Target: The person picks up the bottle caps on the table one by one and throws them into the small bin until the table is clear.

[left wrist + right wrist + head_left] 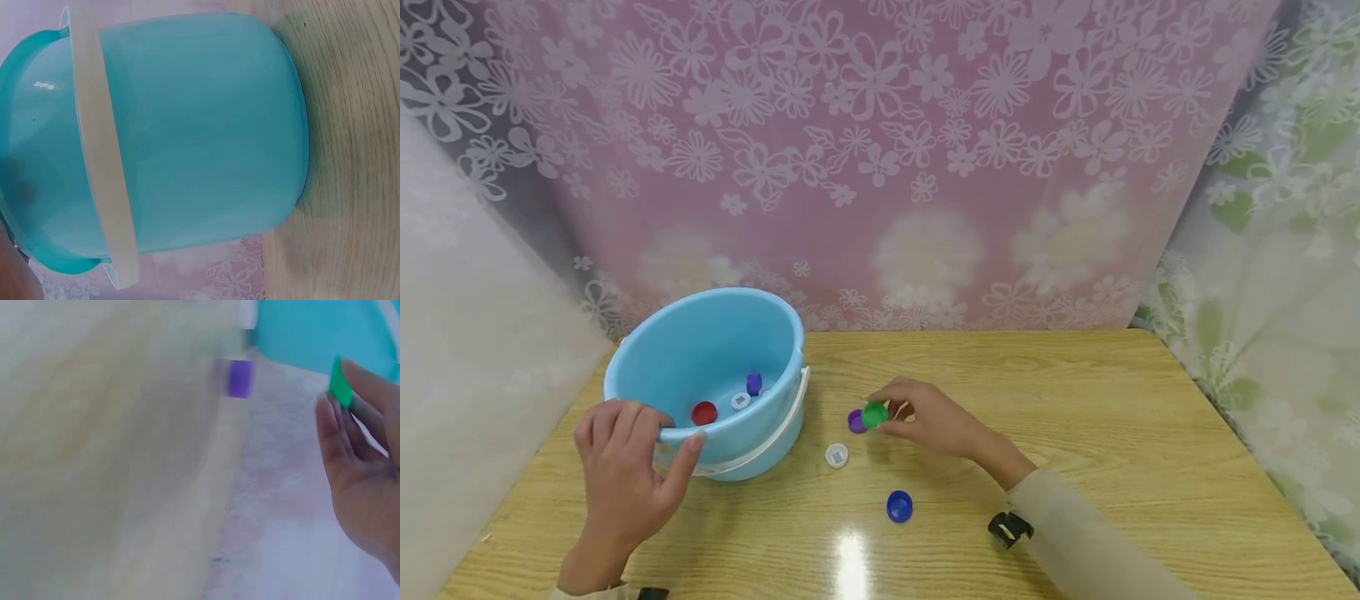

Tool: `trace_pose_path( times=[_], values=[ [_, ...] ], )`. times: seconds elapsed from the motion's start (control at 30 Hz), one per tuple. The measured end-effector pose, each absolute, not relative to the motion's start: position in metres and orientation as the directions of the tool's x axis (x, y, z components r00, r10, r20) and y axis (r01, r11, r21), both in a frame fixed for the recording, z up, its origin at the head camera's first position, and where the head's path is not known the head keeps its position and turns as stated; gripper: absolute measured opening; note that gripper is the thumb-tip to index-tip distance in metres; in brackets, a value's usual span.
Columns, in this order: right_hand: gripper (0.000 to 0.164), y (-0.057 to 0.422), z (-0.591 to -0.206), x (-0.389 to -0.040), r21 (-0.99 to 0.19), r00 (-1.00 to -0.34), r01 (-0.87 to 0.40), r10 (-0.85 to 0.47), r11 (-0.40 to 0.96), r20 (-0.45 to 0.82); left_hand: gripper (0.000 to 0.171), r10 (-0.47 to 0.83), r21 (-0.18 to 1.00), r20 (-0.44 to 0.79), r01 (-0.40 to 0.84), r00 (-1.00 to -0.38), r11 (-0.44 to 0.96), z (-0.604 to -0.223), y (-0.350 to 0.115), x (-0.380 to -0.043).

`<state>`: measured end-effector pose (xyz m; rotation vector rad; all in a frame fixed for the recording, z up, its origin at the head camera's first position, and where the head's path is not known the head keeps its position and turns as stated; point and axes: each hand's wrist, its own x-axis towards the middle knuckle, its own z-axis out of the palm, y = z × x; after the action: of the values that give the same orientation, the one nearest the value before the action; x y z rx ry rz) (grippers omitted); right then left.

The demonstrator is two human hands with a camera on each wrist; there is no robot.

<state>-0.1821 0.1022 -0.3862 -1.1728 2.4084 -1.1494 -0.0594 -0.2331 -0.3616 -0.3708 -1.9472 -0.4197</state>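
My left hand [628, 475] grips the near rim of a light blue bucket [782, 421], thumb outside and fingers over the edge. Inside the bucket lie a red bottle cap [703, 413], a white cap [741, 402] and a purple cap [754, 383]. Between thumb and fingers my right hand [936, 419] pinches a green bottle cap [874, 415], raised off the table in the right wrist view. Just behind it is a purple cap [856, 422] on the table. A white cap [837, 455] and a blue cap [899, 506] lie nearer to me.
The wooden table [1075, 375] carries the bucket at its left side. A white handle [103, 150] hangs down against the bucket's outer wall. Behind the table hangs a pink flowered curtain [880, 167]. A black strap [1010, 528] is at my right sleeve.
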Motion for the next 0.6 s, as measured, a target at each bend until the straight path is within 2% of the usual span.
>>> trace_pose_path(
  times=[0.13,0.27,0.43,0.6],
  values=[
    [0.039,0.092,-0.362,-0.183,-0.756,-0.735,-0.558,-0.626,0.341,0.260,0.056,0.068,0.119,0.921,0.442,-0.384,0.889,-0.362,-0.232,-0.059],
    [0.039,0.077,-0.338,-0.182,-0.788,-0.759,-0.561,-0.536,0.252,0.369,0.056,0.068,0.119,0.921,0.441,-0.384,0.890,-0.362,-0.231,-0.060],
    [0.037,0.050,-0.310,-0.175,-0.791,-0.718,-0.599,-0.519,0.123,0.464,0.056,0.065,0.121,0.920,0.436,-0.387,0.892,-0.362,-0.232,-0.059],
    [0.037,0.023,-0.291,-0.164,-0.751,-0.635,-0.659,-0.568,0.045,0.523,0.056,0.062,0.126,0.916,0.430,-0.397,0.894,-0.363,-0.232,-0.058]
  ],
)
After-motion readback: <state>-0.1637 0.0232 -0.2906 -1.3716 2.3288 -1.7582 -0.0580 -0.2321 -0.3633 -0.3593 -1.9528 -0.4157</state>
